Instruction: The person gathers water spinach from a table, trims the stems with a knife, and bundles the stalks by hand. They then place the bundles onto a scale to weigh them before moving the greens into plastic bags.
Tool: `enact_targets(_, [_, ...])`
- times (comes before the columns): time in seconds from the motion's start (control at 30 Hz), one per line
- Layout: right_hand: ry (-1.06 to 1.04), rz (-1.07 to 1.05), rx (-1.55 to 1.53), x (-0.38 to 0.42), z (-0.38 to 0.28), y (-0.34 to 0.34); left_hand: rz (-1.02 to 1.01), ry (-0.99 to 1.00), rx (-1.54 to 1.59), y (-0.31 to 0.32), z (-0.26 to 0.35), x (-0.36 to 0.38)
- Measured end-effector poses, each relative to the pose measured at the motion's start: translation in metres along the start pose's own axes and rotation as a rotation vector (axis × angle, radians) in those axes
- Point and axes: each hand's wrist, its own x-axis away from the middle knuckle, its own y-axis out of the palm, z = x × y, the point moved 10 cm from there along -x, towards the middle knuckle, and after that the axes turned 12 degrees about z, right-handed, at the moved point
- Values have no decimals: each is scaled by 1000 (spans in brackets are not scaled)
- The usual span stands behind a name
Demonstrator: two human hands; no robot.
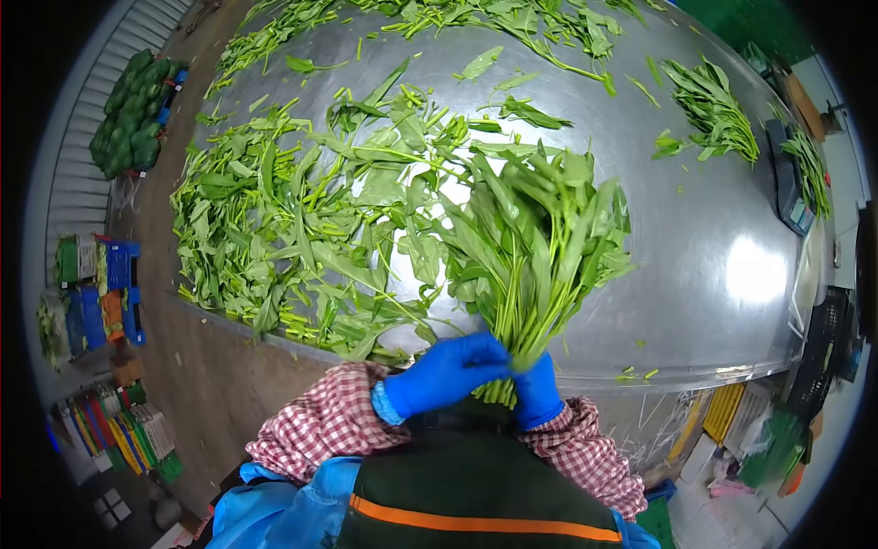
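Note:
A large bunch of leafy greens [540, 247] stands out over the table's near edge, leaves away from me and stems toward my body. My right hand [538, 389], in a blue glove, is wrapped round the stems from the right. From the left, my left hand [448, 371], also gloved in blue, has its fingers bent and pressed together at the stems; whether anything is pinched in them is too small to tell. Loose greens [247, 210] lie spread over the left part of the metal table [677, 302].
More greens [512, 18] lie along the far side. A smaller bunch [718, 114] rests at the right, near a scale [796, 215] with greens on it. Green net sacks [133, 114], crates [119, 284] and stacked coloured items [119, 425] stand on the left floor. A yellow crate [722, 412] is lower right.

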Motion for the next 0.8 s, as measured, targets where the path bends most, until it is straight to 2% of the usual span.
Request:
enact_targets(0.07, [50, -32, 60, 6, 7, 3, -231, 184, -30, 9, 16, 15])
enact_targets(0.1, [140, -28, -21, 9, 11, 4, -291, 179, 17, 8, 21, 20])
enact_targets(0.13, [141, -33, -18, 11, 7, 8, -286, 180, 19, 7, 21, 19])
enact_targets(0.2, [173, -18, 28, 14, 1, 14, 58, 75, 220, -28, 16, 5])
enact_targets(0.23, [161, -36, 67, 16, -4, 18, 62, 76, 221, -30, 17, 1])
enact_targets(0.33, [193, -86, 18, 21, -11, 31, 271, -37, 448, -50, 5, -20])
enact_targets(0.4, [196, -79, 35, 19, -13, 30, 284, -86, 500, -44, 1, -25])
enact_targets(0.47, [197, -73, 50, 18, -13, 29, 496, 292, 356, -61, 44, -16])
enact_targets(0.5, [177, -68, 72, 17, -12, 27, 617, 389, 11, -72, 62, -7])
enact_targets(0.53, [159, -62, 94, 16, -12, 25, 614, 389, 12, -74, 62, -7])
enact_targets(0.6, [133, -61, 83, 15, -7, 24, 400, 953, -668, -27, 100, 16])
enact_targets(0.63, [103, -68, 71, 14, -9, 26, 329, 856, -786, -16, 93, 8])
enact_targets(0.67, [101, -78, 71, 14, -11, 28, 338, 859, -791, -15, 92, 7])
enact_targets(0.73, [116, -69, 109, 17, -13, 28, 176, 870, -1115, 5, 72, 0])
enact_targets(0.8, [78, -68, 121, 17, -12, 25, 159, 900, -1141, 8, 70, 0])
